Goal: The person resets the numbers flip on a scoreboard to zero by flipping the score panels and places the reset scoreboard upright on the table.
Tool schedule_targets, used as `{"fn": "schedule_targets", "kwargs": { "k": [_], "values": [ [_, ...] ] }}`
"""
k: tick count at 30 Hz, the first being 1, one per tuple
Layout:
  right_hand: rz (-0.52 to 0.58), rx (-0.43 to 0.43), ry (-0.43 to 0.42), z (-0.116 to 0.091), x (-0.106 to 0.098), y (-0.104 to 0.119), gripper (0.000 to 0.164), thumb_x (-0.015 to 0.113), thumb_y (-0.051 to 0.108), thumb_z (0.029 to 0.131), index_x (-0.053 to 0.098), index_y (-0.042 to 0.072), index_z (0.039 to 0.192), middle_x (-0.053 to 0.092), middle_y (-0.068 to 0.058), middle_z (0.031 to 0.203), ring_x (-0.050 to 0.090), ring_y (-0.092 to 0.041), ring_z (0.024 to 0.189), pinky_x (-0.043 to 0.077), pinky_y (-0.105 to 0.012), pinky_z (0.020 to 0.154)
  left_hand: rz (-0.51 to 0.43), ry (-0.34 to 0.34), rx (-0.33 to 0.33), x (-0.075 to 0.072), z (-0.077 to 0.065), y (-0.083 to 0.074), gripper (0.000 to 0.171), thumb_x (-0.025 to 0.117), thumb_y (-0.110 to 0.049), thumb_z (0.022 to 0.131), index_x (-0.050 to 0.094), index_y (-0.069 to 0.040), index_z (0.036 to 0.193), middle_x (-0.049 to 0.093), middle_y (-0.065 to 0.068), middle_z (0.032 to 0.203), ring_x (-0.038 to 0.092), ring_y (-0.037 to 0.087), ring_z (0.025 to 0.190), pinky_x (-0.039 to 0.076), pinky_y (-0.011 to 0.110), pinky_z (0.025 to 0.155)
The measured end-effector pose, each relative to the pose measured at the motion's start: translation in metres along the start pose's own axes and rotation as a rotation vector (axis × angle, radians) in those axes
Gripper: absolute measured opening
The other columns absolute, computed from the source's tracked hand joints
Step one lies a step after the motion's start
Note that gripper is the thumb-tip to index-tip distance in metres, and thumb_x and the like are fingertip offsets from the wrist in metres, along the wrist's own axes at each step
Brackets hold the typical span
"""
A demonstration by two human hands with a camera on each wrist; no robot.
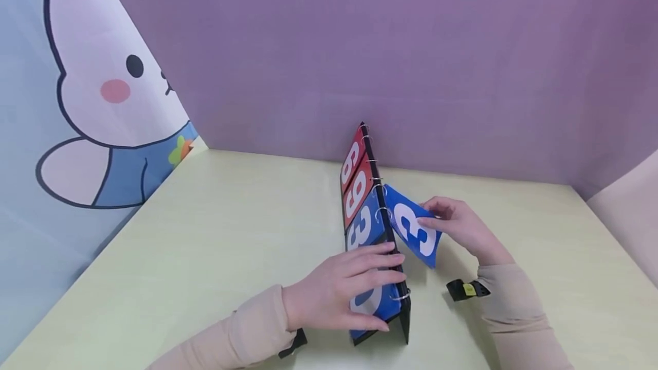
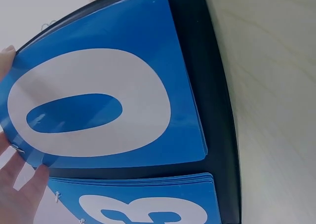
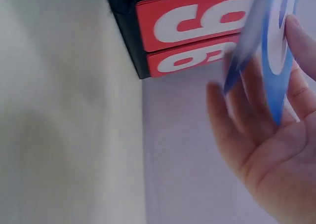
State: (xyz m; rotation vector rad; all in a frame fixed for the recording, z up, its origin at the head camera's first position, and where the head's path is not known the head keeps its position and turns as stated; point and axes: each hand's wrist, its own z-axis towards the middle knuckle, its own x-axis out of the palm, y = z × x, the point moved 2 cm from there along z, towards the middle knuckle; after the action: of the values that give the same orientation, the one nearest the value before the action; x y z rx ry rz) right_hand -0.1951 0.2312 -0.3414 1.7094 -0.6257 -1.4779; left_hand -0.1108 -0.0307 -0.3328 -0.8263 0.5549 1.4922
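Note:
A tabletop flip scoreboard [image 1: 377,187] stands like a tent, its ring-bound number cards along a black spine. My left hand [image 1: 344,287] holds its near end, fingers reaching over the top edge and thumb at the end. Beneath that hand lies a blue card with a white 0 [image 2: 148,120]. My right hand [image 1: 457,224] pinches the outer edge of a blue card with a white 3 [image 1: 411,224], lifted out to the right of the spine. Another blue 3 card [image 1: 364,224] lies on the left face. In the right wrist view the right fingers are partly blurred.
Red cards with white digits [image 1: 357,187] hang at the scoreboard's far end. The board stands on a pale yellow-green table [image 1: 257,216], before a purple backdrop [image 1: 360,61]. A cartoon panel [image 1: 103,101] is at the left. Black wrist straps [image 1: 465,289] sit by the sleeves.

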Motion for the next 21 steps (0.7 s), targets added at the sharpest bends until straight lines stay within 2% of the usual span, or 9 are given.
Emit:
{"fn": "schedule_targets", "kwargs": {
  "k": [3, 7, 11, 13, 16, 18, 20, 21],
  "values": [
    [0.021, 0.008, -0.020, -0.004, -0.008, 0.000, 0.034, 0.064, 0.027, 0.091, 0.059, 0.000, 0.112, 0.065, -0.011, 0.100, 0.061, -0.014, 0.082, 0.053, -0.023, 0.073, 0.003, -0.004, 0.005, 0.001, 0.000, 0.001, 0.069, 0.079, -0.040, 0.074, 0.052, -0.007, 0.128, 0.050, 0.010, 0.138, 0.039, 0.025, 0.136, 0.031, 0.029, 0.112],
    [0.111, 0.024, -0.056, -0.009, -0.020, 0.002, 0.033, 0.062, 0.026, 0.093, 0.054, 0.004, 0.117, 0.066, 0.004, 0.092, 0.063, -0.010, 0.074, 0.055, -0.023, 0.065, -0.015, 0.011, -0.016, 0.001, 0.000, 0.001, 0.069, 0.079, -0.039, 0.075, 0.052, -0.007, 0.129, 0.049, 0.009, 0.139, 0.038, 0.024, 0.137, 0.032, 0.029, 0.112],
    [0.430, 0.016, -0.089, -0.014, -0.030, 0.007, 0.024, 0.056, 0.023, 0.096, 0.051, 0.021, 0.120, 0.066, 0.012, 0.092, 0.067, -0.008, 0.072, 0.056, -0.022, 0.061, -0.041, 0.030, -0.044, 0.000, 0.000, 0.001, 0.068, 0.079, -0.039, 0.075, 0.051, -0.008, 0.129, 0.048, 0.009, 0.140, 0.039, 0.024, 0.136, 0.032, 0.029, 0.112],
    [0.619, -0.059, -0.096, -0.019, -0.034, 0.010, 0.023, 0.048, 0.022, 0.100, 0.048, 0.024, 0.122, 0.066, 0.008, 0.095, 0.068, -0.009, 0.072, 0.056, -0.022, 0.061, -0.042, 0.032, -0.045, 0.000, 0.000, 0.000, 0.069, 0.080, -0.038, 0.074, 0.051, -0.008, 0.129, 0.048, 0.009, 0.140, 0.040, 0.024, 0.135, 0.033, 0.029, 0.112],
    [0.830, -0.266, -0.076, -0.025, -0.035, 0.017, 0.034, 0.042, 0.026, 0.101, 0.039, 0.021, 0.135, 0.063, 0.001, 0.102, 0.067, -0.009, 0.078, 0.056, -0.020, 0.068, -0.040, 0.031, -0.040, 0.001, 0.001, 0.000, 0.069, 0.080, -0.037, 0.074, 0.051, -0.008, 0.129, 0.049, 0.010, 0.140, 0.041, 0.025, 0.135, 0.033, 0.029, 0.112],
    [0.951, -0.420, -0.017, -0.027, -0.033, 0.024, 0.046, 0.044, 0.028, 0.100, 0.028, 0.018, 0.143, 0.057, -0.004, 0.115, 0.065, -0.011, 0.093, 0.056, -0.023, 0.078, -0.045, 0.034, -0.045, 0.001, 0.001, 0.000, 0.069, 0.080, -0.037, 0.074, 0.051, -0.008, 0.129, 0.048, 0.010, 0.140, 0.041, 0.025, 0.135, 0.032, 0.029, 0.112],
    [1.043, -0.515, 0.025, -0.028, -0.030, 0.032, 0.055, 0.049, 0.025, 0.098, 0.022, 0.019, 0.146, 0.050, -0.006, 0.126, 0.061, -0.015, 0.105, 0.055, -0.028, 0.086, -0.056, 0.042, -0.054, 0.001, 0.000, 0.000, 0.068, 0.079, -0.038, 0.075, 0.051, -0.008, 0.129, 0.048, 0.009, 0.140, 0.040, 0.024, 0.135, 0.033, 0.028, 0.112],
    [1.048, -0.543, 0.031, -0.029, -0.028, 0.037, 0.060, 0.052, 0.021, 0.097, 0.020, 0.020, 0.147, 0.045, -0.007, 0.132, 0.057, -0.017, 0.112, 0.054, -0.031, 0.088, -0.059, 0.046, -0.059, 0.000, 0.000, 0.000, 0.067, 0.079, -0.038, 0.076, 0.051, -0.008, 0.129, 0.048, 0.009, 0.141, 0.040, 0.024, 0.135, 0.033, 0.028, 0.111]
  ]
}}
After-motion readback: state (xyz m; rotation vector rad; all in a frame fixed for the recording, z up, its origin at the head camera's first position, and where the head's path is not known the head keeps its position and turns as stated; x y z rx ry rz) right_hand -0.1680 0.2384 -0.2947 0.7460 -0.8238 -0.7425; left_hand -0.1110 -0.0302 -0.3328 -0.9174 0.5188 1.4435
